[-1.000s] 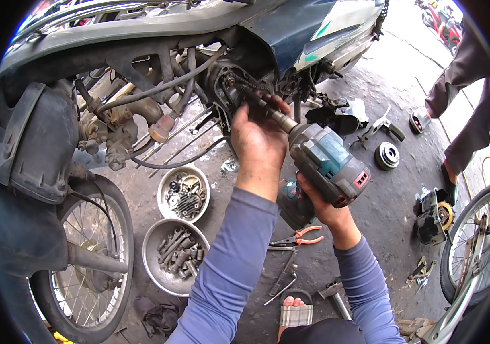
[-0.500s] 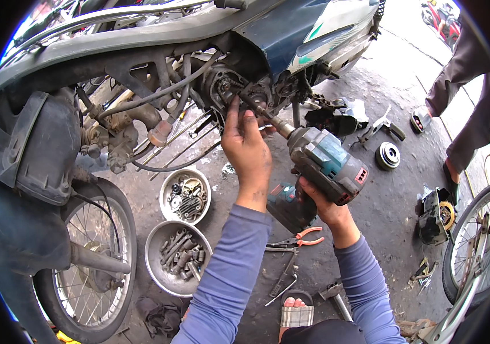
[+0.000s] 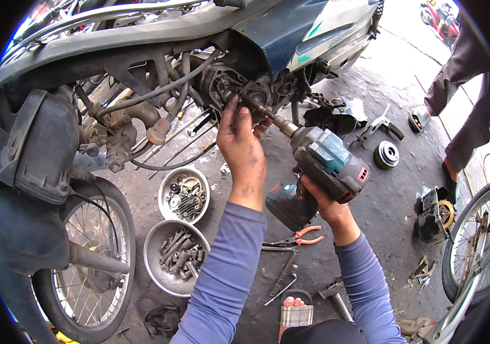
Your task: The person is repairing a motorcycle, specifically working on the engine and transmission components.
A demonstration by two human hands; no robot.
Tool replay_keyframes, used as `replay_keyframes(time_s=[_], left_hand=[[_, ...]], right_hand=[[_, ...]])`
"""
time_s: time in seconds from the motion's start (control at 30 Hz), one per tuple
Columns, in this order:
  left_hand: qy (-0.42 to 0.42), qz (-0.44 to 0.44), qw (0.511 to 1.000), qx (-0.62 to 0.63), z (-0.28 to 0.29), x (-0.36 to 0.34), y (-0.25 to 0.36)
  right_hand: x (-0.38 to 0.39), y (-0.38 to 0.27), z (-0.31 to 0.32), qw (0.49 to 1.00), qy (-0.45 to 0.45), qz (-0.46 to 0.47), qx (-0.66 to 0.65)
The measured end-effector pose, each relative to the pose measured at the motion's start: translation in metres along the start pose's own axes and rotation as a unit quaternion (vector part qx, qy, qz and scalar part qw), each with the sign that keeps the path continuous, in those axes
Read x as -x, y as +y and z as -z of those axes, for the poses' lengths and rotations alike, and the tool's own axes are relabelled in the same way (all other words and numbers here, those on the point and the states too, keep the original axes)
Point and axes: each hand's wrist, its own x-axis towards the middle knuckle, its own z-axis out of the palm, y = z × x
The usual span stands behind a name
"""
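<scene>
My right hand [image 3: 326, 202] grips a teal and black cordless impact wrench [image 3: 324, 156] by its handle. A long dark socket extension [image 3: 258, 106] runs from the wrench's nose up and left to the motorcycle's exposed engine [image 3: 222, 83]. My left hand [image 3: 245, 153] has its fingers closed around the far part of that extension, close to the engine. The tip of the extension meets the engine area, but my fingertips and the shadow hide exactly what it touches. Both forearms are in blue sleeves.
Below left are a bowl of small parts [image 3: 185, 198] and a bowl of sockets and wrenches [image 3: 177, 252]. Orange-handled pliers [image 3: 307, 236] and a hammer [image 3: 336, 299] lie on the ground. A round metal part [image 3: 387, 155] lies to the right. Another person's legs [image 3: 474, 109] stand at far right.
My left hand has shifted slightly left and down along with the small drift of the view. The impact wrench and extension keep nearly the same pose at the engine.
</scene>
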Motion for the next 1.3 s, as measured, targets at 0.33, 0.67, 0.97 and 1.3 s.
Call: replay_keyframes(time_s=[0.33,0.67,0.97,1.3], left_hand=[[0.018,-0.005,0.999,0.028,-0.01,0.003,0.002],[0.017,0.043,0.996,0.072,0.0,0.002,0.003],[-0.12,0.264,0.957,0.025,0.051,0.033,0.018],[0.006,0.155,0.862,-0.483,0.218,0.053,0.004]], right_hand=[[-0.001,-0.007,-0.005,0.998,0.011,-0.056,-0.032],[0.007,0.002,0.007,1.0,-0.007,0.007,0.027],[0.083,0.009,0.054,0.969,-0.014,0.152,0.196],[0.133,0.021,0.114,0.878,-0.02,0.141,0.457]])
